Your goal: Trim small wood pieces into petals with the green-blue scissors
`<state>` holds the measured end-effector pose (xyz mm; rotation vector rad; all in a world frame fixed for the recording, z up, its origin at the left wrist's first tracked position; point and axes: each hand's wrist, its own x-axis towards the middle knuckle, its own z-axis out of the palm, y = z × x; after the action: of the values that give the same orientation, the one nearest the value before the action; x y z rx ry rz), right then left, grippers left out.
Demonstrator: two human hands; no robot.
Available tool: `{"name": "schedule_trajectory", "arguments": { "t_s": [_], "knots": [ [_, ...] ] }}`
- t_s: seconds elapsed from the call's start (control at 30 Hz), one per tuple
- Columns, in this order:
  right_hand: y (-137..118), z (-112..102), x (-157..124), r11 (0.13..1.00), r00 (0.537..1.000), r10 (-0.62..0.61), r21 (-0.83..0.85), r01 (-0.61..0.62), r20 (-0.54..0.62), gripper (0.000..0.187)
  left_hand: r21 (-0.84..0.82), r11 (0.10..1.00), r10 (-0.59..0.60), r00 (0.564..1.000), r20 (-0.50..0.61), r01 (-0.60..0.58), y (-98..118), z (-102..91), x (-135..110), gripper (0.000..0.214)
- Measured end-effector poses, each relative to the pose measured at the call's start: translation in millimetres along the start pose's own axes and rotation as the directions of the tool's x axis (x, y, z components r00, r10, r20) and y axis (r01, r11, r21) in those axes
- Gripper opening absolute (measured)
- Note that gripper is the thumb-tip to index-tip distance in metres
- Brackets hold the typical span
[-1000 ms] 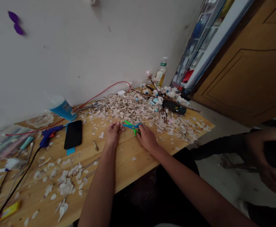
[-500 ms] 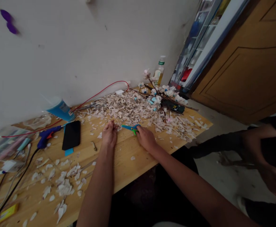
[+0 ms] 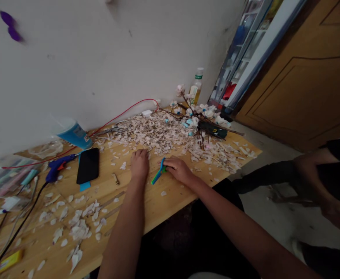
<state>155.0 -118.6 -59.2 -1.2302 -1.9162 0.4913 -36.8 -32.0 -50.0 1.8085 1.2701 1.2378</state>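
Observation:
My right hand point(image 3: 179, 169) is closed on small blue and green scissors point(image 3: 159, 173), whose blades point down and to the left, toward the table's front edge. Palm down at the near side of a heap of pale scraps point(image 3: 155, 130) is my left hand point(image 3: 140, 163). Its fingers are bent and together, with the tips turned down out of sight, so what they hold is hidden. Behind the heap lies a branch with white and light-blue flowers point(image 3: 206, 110).
A black phone point(image 3: 88, 166), blue cup point(image 3: 76, 135) and blue glue gun point(image 3: 55, 167) sit on the left. More scraps point(image 3: 79, 228) litter the wooden table point(image 3: 155, 201). A bottle point(image 3: 196, 87) stands behind the flowers. At right, a person's hand point(image 3: 335, 211) holds something pale.
The scissors have swung from pointing left to pointing down-left in my right hand. My left hand has shifted slightly right and turned palm down.

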Motion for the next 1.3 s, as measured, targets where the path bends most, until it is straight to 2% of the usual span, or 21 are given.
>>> {"name": "schedule_trajectory", "arguments": {
  "t_s": [0.1, 0.17, 0.3, 0.37, 0.43, 0.5, 0.57, 0.63, 0.73, 0.93, 1.03, 1.13, 1.3],
  "knots": [
    [3.0, 2.6, -0.4, 0.999, 0.999, -0.032, -0.026, 0.031, -0.04, 0.028, 0.118, 0.993, -0.003, 1.0, 0.017, 0.001, -5.8, 2.7, 3.7, 0.015],
    [3.9, 4.3, -1.8, 0.998, 0.998, 0.026, -0.063, -0.03, -0.064, 0.032, 0.129, 0.992, 0.003, 1.0, 0.021, -0.006, -7.6, 2.6, 5.8, 0.018],
    [1.4, 4.2, -2.1, 0.974, 0.974, 0.194, -0.094, -0.206, -0.12, 0.036, -0.031, 0.999, -0.01, 0.998, -0.063, 0.008, -4.7, 1.1, 8.6, 0.014],
    [1.2, 3.1, -0.3, 0.971, 0.964, 0.205, -0.09, -0.222, -0.167, 0.033, -0.142, 0.989, -0.066, 0.989, -0.135, 0.047, -2.1, 0.7, 9.8, 0.009],
    [3.0, 2.8, 2.3, 0.973, 0.961, 0.187, -0.099, -0.211, -0.205, 0.029, -0.295, 0.947, -0.178, 0.969, -0.169, 0.123, 0.5, 0.7, 10.8, 0.006],
    [5.9, 3.5, 4.6, 0.971, 0.957, 0.182, -0.114, -0.212, -0.225, 0.029, -0.51, 0.836, -0.311, 0.941, -0.131, 0.205, 3.6, 0.5, 11.0, 0.009],
    [7.9, 4.9, 6.1, 0.964, 0.954, 0.186, -0.143, -0.223, -0.235, 0.031, -0.71, 0.654, -0.4, 0.916, -0.032, 0.261, 7.7, -0.6, 10.2, 0.013],
    [7.2, 6.0, 6.5, 0.958, 0.957, 0.177, -0.182, -0.221, -0.228, 0.034, -0.817, 0.499, -0.416, 0.907, 0.065, 0.287, 12.1, -2.3, 8.7, 0.016],
    [0.5, 5.6, 5.9, 0.949, 0.973, 0.155, -0.25, -0.195, -0.17, 0.036, -0.864, 0.404, -0.404, 0.906, 0.126, 0.3, 16.5, -4.5, 6.8, 0.022],
    [-13.3, 2.4, 4.6, 0.939, 0.995, 0.101, -0.332, -0.095, -0.001, 0.034, -0.884, 0.355, -0.434, 0.891, 0.134, 0.306, 14.6, -0.9, 5.1, 0.015],
    [-13.6, 2.7, 4.8, 0.933, 0.995, 0.101, -0.346, -0.094, 0.001, 0.035, -0.897, 0.328, -0.446, 0.886, 0.128, 0.295, 14.0, 2.6, 4.0, 0.012],
    [-12.2, 3.4, 4.7, 0.929, 0.993, 0.119, -0.352, -0.115, -0.012, 0.035, -0.911, 0.312, -0.42, 0.899, 0.123, 0.27, 13.2, 4.8, 3.8, 0.013],
    [-11.0, 3.8, 4.5, 0.931, 0.992, 0.123, -0.344, -0.122, -0.019, 0.036, -0.905, 0.345, -0.378, 0.92, 0.107, 0.247, 9.9, 6.4, 3.8, 0.017]
  ]
}}
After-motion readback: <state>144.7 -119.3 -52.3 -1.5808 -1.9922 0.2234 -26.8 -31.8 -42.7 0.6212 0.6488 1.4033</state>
